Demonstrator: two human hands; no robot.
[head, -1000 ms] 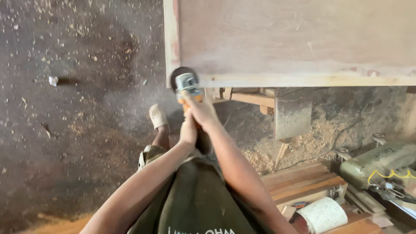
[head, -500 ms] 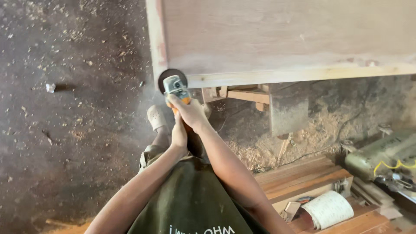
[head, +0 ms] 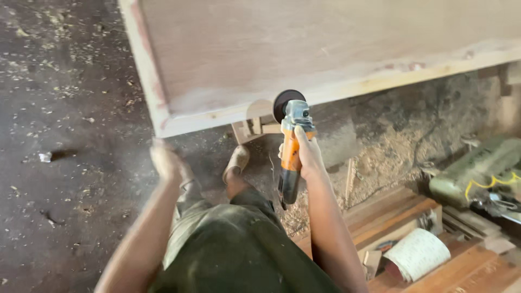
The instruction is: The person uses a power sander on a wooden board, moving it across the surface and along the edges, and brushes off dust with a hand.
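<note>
Grinder (head: 292,152) held in right hand (head: 308,157), fingers wrapped around it; left hand (head: 164,161) open, blurred.

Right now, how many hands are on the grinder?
1. The right hand grips the orange grinder around its body, below the wooden panel. The left hand is off it, out to the left near the panel's corner, blurred.

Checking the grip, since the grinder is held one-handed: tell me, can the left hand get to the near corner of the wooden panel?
Probably yes. The left hand is empty, blurred, just below the panel's near corner, with nothing between them. The right hand holds the orange grinder further right.
</note>
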